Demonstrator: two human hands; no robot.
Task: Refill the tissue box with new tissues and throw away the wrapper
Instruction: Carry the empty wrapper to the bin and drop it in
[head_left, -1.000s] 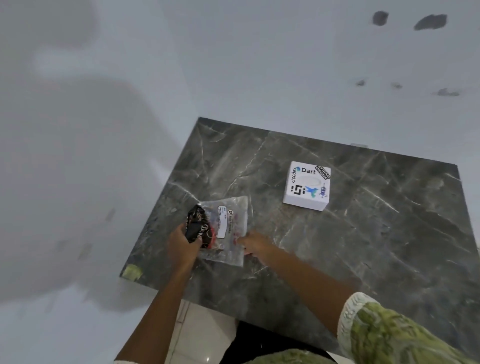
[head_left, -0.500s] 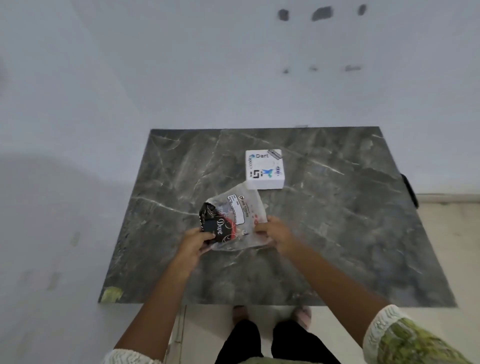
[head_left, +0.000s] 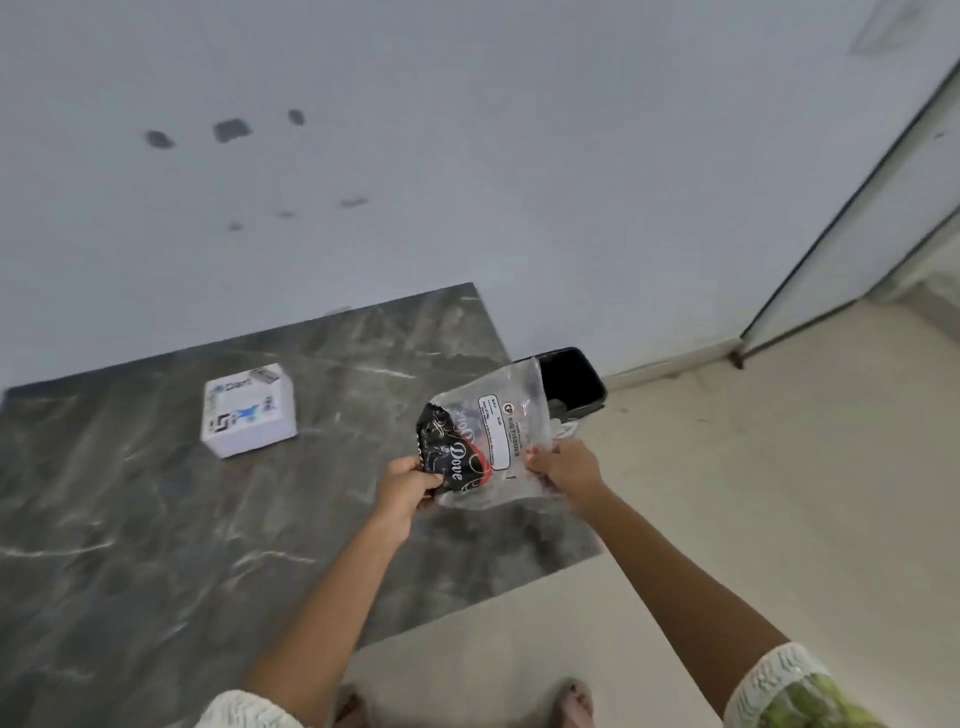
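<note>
I hold the crumpled clear plastic tissue wrapper (head_left: 496, 441) in both hands, lifted off the dark grey marbled table top (head_left: 156, 545) and over its right edge. My left hand (head_left: 405, 486) pinches the wrapper's left side, where a black printed pack (head_left: 447, 452) lies against the clear film; whether that pack is inside the film or bunched beside it, I cannot tell. My right hand (head_left: 563, 467) is closed on the wrapper's lower right edge.

Procedure, as I judge it: this is the disposal step. Keep both grips closed until the wrapper is over the bin mouth. Light film drifts, so lower it inside the rim before releasing.

The black plastic waste bin (head_left: 571, 382) stands on the floor just beyond the wrapper, which partly hides it. The visible interior is dark; I cannot tell its contents.

The white square tissue box (head_left: 249, 410) rests on the table, well left of the wrapper. Its top looks closed; no tissue shows.
</note>
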